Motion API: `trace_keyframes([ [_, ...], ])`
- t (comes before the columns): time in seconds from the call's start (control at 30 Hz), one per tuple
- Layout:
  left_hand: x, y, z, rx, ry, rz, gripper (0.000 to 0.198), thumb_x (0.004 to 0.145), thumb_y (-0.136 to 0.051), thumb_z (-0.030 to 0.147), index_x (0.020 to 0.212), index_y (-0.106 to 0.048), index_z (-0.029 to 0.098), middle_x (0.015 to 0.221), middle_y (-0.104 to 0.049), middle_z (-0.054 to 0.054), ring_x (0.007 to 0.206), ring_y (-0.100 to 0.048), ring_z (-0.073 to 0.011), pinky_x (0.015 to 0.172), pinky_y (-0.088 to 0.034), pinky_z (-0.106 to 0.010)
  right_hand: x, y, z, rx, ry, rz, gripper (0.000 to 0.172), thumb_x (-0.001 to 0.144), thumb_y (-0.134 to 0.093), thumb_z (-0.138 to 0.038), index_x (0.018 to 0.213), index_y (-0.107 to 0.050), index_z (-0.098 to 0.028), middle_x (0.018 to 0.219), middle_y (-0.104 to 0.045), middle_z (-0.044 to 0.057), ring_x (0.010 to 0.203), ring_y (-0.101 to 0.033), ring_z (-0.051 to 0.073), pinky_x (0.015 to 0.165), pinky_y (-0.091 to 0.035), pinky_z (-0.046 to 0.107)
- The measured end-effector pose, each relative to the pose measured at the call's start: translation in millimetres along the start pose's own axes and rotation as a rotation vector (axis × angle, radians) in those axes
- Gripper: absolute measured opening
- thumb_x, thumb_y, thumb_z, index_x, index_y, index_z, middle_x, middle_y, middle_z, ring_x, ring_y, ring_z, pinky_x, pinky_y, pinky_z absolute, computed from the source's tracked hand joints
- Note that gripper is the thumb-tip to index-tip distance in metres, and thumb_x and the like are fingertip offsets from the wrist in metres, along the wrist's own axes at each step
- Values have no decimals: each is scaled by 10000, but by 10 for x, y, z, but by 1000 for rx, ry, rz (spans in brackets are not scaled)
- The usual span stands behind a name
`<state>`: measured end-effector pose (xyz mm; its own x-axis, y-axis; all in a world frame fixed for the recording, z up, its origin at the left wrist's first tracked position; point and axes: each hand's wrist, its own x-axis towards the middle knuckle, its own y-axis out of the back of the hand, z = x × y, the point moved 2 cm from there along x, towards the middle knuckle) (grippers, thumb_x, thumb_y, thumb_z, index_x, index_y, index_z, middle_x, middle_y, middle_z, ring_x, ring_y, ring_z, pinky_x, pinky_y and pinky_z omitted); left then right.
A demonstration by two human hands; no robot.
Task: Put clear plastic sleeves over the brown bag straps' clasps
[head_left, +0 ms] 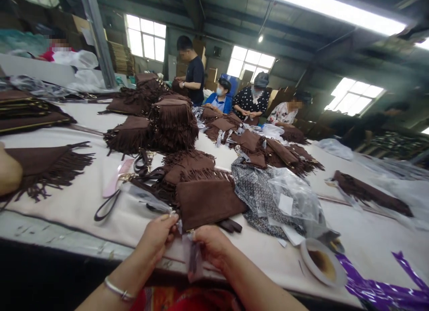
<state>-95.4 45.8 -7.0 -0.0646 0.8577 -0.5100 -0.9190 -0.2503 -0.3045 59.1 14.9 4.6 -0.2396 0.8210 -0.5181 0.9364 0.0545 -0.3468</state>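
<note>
Head view, left hand (160, 234): at the table's near edge; thumb and fingers pinched together on the end of a clear sleeve (142, 199), dark strap inside; silver-coloured bangle (117, 289) on the wrist.
Right hand (214, 246): just beside the left; fingers closed on a second plastic-wrapped strap (193, 259), which hangs down over the table edge.
Brown pouch (209, 203): lying flat directly beyond both hands, its near corner by the right fingertips; fringed bags heaped behind it.
Wrist loop (106, 206): dark, left of the pouch, on the cloth.
Comb (120, 174): pink, near the loop, teeth upward.
Patterned fabric (251, 197): black and white, right of the pouch, partly under a clear bag (298, 188).
Round pale dish (323, 262): brown inside, right foreground.
Purple plastic (385, 286): crumpled, right of the dish.
Far side: several co-workers, one standing in a dark shirt (195, 76).
Left edge: another person's hand (9, 171) over a fringed pouch (45, 168).
</note>
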Motion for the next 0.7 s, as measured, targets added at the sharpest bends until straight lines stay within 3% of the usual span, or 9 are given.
trace_keyframes([
  [0.13, -176, 61, -30, 112, -60, 58, 461, 586, -755, 547, 745, -601, 142, 643, -612, -11, 550, -553, -118, 425, -379, -175, 26, -71, 40, 102, -11, 21, 179, 481, -643, -200, 630, -574, -128, 566, -565, -1, 526, -509, 132, 545, -465, 291],
  [0.23, -433, 60, -165, 353, -20, -20, 513, 651, -685, 610, 844, -646, 136, 733, -658, -56, 615, -600, -170, 444, -404, -217, 4, -53, 52, 163, 13, 6, 173, 508, -666, -203, 634, -583, -118, 588, -595, 18, 547, -548, 143, 574, -492, 305],
  [0.33, -596, 24, -240, 564, -109, -100, 456, 718, -627, 585, 817, -674, 143, 716, -677, -58, 657, -611, -193, 530, -435, -248, -35, -25, 77, 177, 26, -8, 169, 535, -690, -214, 636, -599, -114, 573, -591, 9, 519, -532, 121, 537, -473, 264],
  [0.43, -601, -20, -216, 705, -279, -52, 345, 764, -599, 500, 732, -677, 165, 685, -678, -35, 705, -607, -205, 636, -443, -264, -79, 5, 106, 127, 12, 2, 211, 555, -715, -249, 694, -637, -111, 583, -604, 10, 496, -519, 111, 491, -441, 237],
  [0.7, -630, -57, -263, 794, -421, 59, 222, 801, -581, 391, 696, -663, 213, 664, -673, 0, 665, -602, -187, 631, -406, -247, -171, 109, 82, -223, -2, 50, 276, 654, -680, -384, 719, -684, -116, 473, -550, -24, 359, -442, 66, 390, -331, 179],
])
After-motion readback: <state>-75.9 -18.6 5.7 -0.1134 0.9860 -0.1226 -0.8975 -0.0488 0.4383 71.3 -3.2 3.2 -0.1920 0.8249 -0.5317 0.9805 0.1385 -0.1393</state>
